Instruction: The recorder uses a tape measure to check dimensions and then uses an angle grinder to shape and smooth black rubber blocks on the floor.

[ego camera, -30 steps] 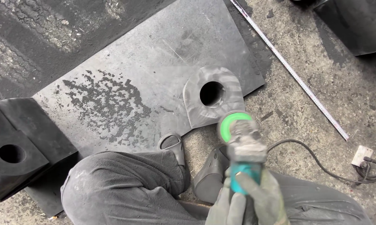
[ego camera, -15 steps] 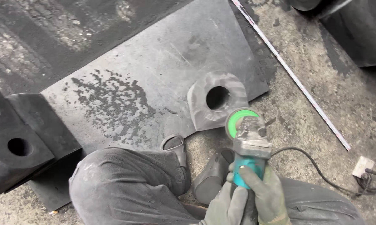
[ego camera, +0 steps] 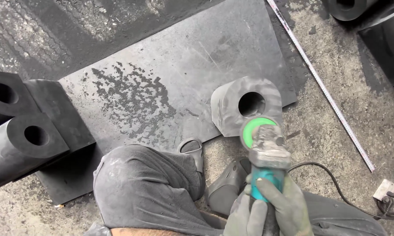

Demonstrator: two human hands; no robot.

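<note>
Both my gloved hands grip the teal handle of an angle grinder (ego camera: 269, 153), my left hand (ego camera: 245, 215) under it and my right hand (ego camera: 291, 205) around it. Its green disc (ego camera: 254, 131) sits at the near edge of a dark rubber block (ego camera: 232, 105) with a round hole. The block stands on a large dark sheet (ego camera: 183, 65) laid on the ground.
A long measuring rule (ego camera: 319, 83) lies diagonally on the concrete at right. The grinder's cord (ego camera: 336, 192) runs to a plug (ego camera: 385, 190) at far right. More holed black blocks (ego camera: 17, 135) lie at left. My bent knee (ego camera: 135, 188) and shoes (ego camera: 192, 150) are in front.
The view has drifted, so the block and grinder sit a little further right. The disc stays at the block's near edge, and both hands keep their hold.
</note>
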